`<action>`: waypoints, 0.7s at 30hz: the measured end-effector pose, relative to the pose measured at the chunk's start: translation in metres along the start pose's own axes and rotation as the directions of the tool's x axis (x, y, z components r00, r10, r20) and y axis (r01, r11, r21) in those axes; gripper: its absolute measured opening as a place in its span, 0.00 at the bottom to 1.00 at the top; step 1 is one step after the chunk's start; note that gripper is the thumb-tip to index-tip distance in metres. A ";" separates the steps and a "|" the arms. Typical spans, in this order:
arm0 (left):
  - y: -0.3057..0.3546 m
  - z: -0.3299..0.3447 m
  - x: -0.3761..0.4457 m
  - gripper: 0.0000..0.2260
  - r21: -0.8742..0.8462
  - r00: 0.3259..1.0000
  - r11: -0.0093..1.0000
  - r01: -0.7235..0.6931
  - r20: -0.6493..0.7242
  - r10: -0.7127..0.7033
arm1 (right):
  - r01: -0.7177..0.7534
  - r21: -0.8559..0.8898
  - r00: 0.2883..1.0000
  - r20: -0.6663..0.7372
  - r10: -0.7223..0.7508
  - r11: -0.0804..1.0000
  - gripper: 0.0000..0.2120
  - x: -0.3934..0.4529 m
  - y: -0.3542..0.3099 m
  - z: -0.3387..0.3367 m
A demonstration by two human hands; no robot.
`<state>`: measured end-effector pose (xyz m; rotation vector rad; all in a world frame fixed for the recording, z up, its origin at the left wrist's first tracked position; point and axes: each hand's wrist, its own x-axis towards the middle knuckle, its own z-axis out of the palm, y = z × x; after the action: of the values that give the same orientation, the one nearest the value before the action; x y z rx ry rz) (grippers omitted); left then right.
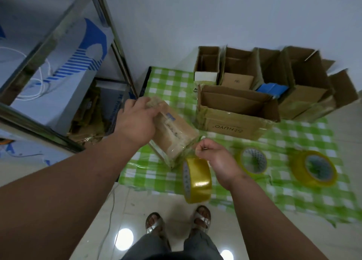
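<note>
Soft, dim indoor light; two white glare spots burn on the glossy floor (137, 201) at 6 o'clock. A sheen streaks the tape roll (197, 179). Motion blur smears the checked cloth (293, 191) at 4 o'clock, and wide-angle distortion bends the metal shelf (108, 24) at 10 o'clock.

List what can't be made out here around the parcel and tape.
Head view, the only one:
- Parcel: the far end is covered by the left hand.
- Parcel label: blurred and unreadable.
- Tape strip pinched by the right hand: it is clear film, so its path from the tape roll to the parcel can't be traced.
- Open boxes: their walls hide most of the contents.
- Shelf: cut off by the left edge.
</note>
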<state>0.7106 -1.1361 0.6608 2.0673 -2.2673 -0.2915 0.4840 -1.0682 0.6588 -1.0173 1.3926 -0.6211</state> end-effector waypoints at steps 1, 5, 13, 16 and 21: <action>0.006 0.003 -0.005 0.24 -0.048 0.998 0.997 0.053 -0.021 -0.054 | 0.002 0.007 1.000 -0.028 -0.002 1.000 0.13 0.000 -0.001 -0.005; 0.027 0.023 -0.033 0.46 -0.028 0.988 0.998 0.054 0.146 -0.050 | 0.034 0.003 0.997 -0.065 -0.033 0.999 0.13 0.002 -0.005 -0.013; 0.013 0.026 -0.026 0.33 -0.144 0.929 0.953 -0.268 0.222 0.295 | 0.058 0.117 0.998 0.001 -0.058 0.991 0.12 0.000 -0.005 -0.016; 0.006 0.022 -0.023 0.36 -0.140 0.938 0.962 -0.233 0.230 0.260 | 0.061 0.121 0.998 0.028 -0.064 0.991 0.11 -0.003 -0.008 -0.014; 0.016 0.012 -0.040 0.30 -0.294 0.977 0.955 -0.027 0.196 0.088 | 0.044 0.112 0.990 0.127 -0.058 0.993 0.09 -0.004 -0.019 -0.005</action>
<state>0.6967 -1.0942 0.6556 1.8951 -2.2238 -0.8190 0.4821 -1.0747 0.6778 -0.9908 1.2091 -0.6507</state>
